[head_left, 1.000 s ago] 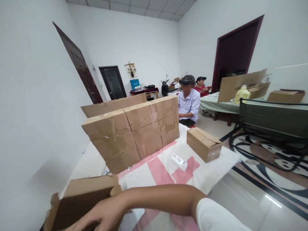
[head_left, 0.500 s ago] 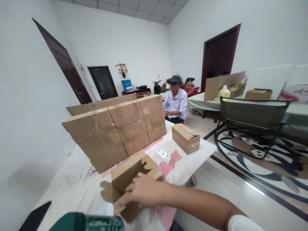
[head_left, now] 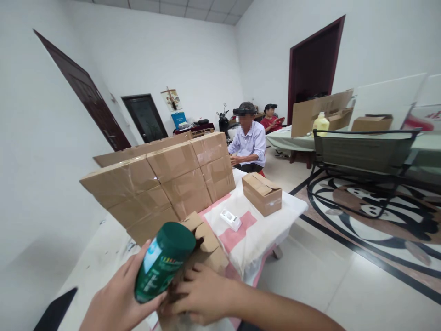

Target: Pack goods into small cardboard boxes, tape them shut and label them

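A green bottle (head_left: 165,259) with a darker green lid and printed label is held tilted in my left hand (head_left: 119,289), its fingers wrapped round it. It hangs over the near side of an open cardboard box (head_left: 210,246), whose flaps stand up. My right hand (head_left: 203,294) grips the near edge of this box, fingers bent over the cardboard. Both hands are close together, and the bottle hides part of the opening. The inside of the box is mostly out of sight.
Taped cardboard boxes (head_left: 161,184) are stacked behind the open box. A white plastic object (head_left: 230,219) and a closed carton (head_left: 262,193) rest on the cloth-covered table (head_left: 289,211). A person (head_left: 250,138) sits beyond the table. A chair (head_left: 365,151) stands at right.
My left hand has come into view, raising the green bottle over the box. The open box came from the lower left to in front of the stack, with my right hand on it.
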### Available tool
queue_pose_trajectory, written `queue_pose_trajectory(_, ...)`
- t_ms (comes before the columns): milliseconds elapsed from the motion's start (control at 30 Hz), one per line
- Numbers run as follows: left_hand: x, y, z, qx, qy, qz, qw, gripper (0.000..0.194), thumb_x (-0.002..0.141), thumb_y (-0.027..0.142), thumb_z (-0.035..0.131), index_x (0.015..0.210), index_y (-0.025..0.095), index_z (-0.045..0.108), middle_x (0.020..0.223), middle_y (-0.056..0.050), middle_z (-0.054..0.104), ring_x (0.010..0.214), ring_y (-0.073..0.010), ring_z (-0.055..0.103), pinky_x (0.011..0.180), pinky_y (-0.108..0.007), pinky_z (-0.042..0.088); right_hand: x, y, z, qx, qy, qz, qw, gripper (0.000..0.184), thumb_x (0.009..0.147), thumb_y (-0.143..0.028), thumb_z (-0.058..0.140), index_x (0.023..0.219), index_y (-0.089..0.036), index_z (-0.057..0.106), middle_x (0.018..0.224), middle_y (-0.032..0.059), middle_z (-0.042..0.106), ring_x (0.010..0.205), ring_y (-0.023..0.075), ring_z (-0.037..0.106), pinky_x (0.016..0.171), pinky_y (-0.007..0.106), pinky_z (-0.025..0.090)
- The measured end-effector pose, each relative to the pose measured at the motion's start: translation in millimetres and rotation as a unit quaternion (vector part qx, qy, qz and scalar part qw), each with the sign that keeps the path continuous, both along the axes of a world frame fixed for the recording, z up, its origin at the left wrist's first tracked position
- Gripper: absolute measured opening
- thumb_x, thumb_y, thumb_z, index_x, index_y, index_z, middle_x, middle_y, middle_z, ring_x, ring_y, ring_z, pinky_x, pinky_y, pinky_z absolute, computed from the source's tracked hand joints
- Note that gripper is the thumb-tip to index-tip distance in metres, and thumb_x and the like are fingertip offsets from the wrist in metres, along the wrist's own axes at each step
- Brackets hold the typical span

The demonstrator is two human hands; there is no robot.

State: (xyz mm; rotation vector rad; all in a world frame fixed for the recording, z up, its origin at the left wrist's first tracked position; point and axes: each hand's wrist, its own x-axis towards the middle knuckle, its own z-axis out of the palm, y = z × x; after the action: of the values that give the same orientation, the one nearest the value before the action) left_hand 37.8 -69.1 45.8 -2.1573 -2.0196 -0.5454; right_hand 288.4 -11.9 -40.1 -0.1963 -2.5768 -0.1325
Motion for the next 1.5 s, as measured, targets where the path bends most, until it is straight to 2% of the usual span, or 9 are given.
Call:
queue_pose_trajectory(133, 23.6, 37.2, 8.0, -0.113, 0.009, -0.07, 0.991, 0.102, 0.057, 0.045, 0.077, 0.153, 0.031, 0.045, 0.152, -0.01, 0.053, 0.138, -0.0414, 0.051, 0.097, -0.045, 0.055, 3.8, -3.2, -2.2, -0.003, -0.004, 0.003, 1.0, 0.039, 0.1, -0.037, 0.05, 0.139, -0.037, 0.056, 0.142, -0.0054, 0.06, 0.107, 0.0199, 0.058, 0.088, 0.04, 0.04)
queue_pose_trajectory(367, 22.8, 44.7, 0.0, -0.116, 0.014, -0.093, 0.989, 0.104, 0.056, 0.037, 0.074, 0.155, 0.03, 0.042, 0.143, -0.01, 0.057, 0.137, -0.0381, 0.049, 0.104, -0.043, 0.05, 4.5, -6.6, -0.3, -0.044, -0.029, 0.002, 0.999, 0.041, 0.098, -0.039, 0.056, 0.139, -0.038, 0.058, 0.146, -0.0049, 0.06, 0.106, 0.02, 0.06, 0.086, 0.039, 0.042)
queue_pose_trajectory(467, 22.7, 40.8, 0.6, -0.128, 0.009, -0.084, 0.988, 0.102, 0.059, 0.039, 0.073, 0.156, 0.031, 0.041, 0.14, -0.011, 0.057, 0.135, -0.0408, 0.049, 0.098, -0.045, 0.052, 6.3, -2.8, 0.4, -0.136, 0.008, 0.078, 0.988, 0.033, 0.095, -0.045, 0.061, 0.123, -0.028, 0.068, 0.138, -0.0001, 0.067, 0.116, 0.0212, 0.062, 0.1, 0.039, 0.042)
queue_pose_trajectory(567, 22.3, 42.1, -3.7, -0.135, 0.008, -0.079, 0.988, 0.099, 0.061, 0.041, 0.072, 0.155, 0.033, 0.042, 0.132, -0.01, 0.058, 0.132, -0.0377, 0.05, 0.095, -0.041, 0.053, 16.4, 7.7, 10.6, -0.29, 0.161, 0.132, 0.934, 0.025, 0.096, -0.036, 0.055, 0.108, -0.019, 0.07, 0.12, 0.0058, 0.075, 0.111, 0.0163, 0.069, 0.099, 0.03, 0.048)
queue_pose_trajectory(633, 19.9, 45.9, -8.9, -0.141, 0.011, -0.065, 0.988, 0.093, 0.064, 0.041, 0.071, 0.153, 0.033, 0.045, 0.126, -0.009, 0.057, 0.13, -0.0352, 0.051, 0.096, -0.038, 0.053, 27.9, 17.8, 20.7, -0.33, 0.258, 0.087, 0.904, 0.022, 0.093, -0.028, 0.053, 0.103, -0.018, 0.07, 0.109, 0.008, 0.077, 0.106, 0.0164, 0.071, 0.095, 0.029, 0.051)
queue_pose_trajectory(800, 9.8, 53.8, -17.8, -0.136, 0.0, -0.049, 0.99, 0.084, 0.068, 0.046, 0.072, 0.148, 0.03, 0.054, 0.121, -0.01, 0.059, 0.128, -0.0348, 0.052, 0.102, -0.039, 0.05, 48.3, 39.5, 20.5, -0.294, 0.228, -0.05, 0.927, 0.021, 0.084, -0.024, 0.065, 0.103, -0.023, 0.074, 0.113, 0.0045, 0.075, 0.117, 0.0232, 0.063, 0.11, 0.043, 0.042)
queue_pose_trajectory(1133, 3.8, 56.3, -67.8, -0.213, 0.073, -0.075, 0.971, 0.052, 0.099, 0.05, 0.037, 0.146, 0.039, 0.055, 0.122, -0.011, 0.068, 0.12, -0.0317, 0.061, 0.107, -0.05, 0.046, 29.6, 38.0, -18.2, -0.273, 0.314, -0.061, 0.907, 0.031, 0.078, -0.017, 0.057, 0.105, -0.024, 0.071, 0.109, 0.0058, 0.071, 0.111, 0.0244, 0.058, 0.1, 0.044, 0.045)
queue_pose_trajectory(1367, -7.3, 57.8, -71.7, -0.113, -0.028, -0.132, 0.984, 0.047, 0.099, 0.057, 0.039, 0.128, 0.04, 0.071, 0.107, -0.005, 0.071, 0.102, -0.0231, 0.07, 0.097, -0.035, 0.057, 27.6, 56.8, 6.8, -0.318, 0.298, -0.115, 0.893, 0.031, 0.075, -0.019, 0.065, 0.106, -0.021, 0.07, 0.115, 0.0092, 0.059, 0.113, 0.0249, 0.055, 0.104, 0.041, 0.046)
queue_pose_trajectory(1500, -8.6, 51.9, -72.5, -0.076, -0.071, -0.144, 0.984, 0.047, 0.1, 0.059, 0.039, 0.121, 0.038, 0.075, 0.113, -0.004, 0.072, 0.105, -0.022, 0.07, 0.096, -0.033, 0.058, 24.0, 72.3, 42.8, -0.36, 0.132, -0.188, 0.904, 0.051, 0.072, -0.023, 0.071, 0.122, -0.024, 0.064, 0.125, 0.0095, 0.049, 0.124, 0.0287, 0.049, 0.107, 0.043, 0.046)
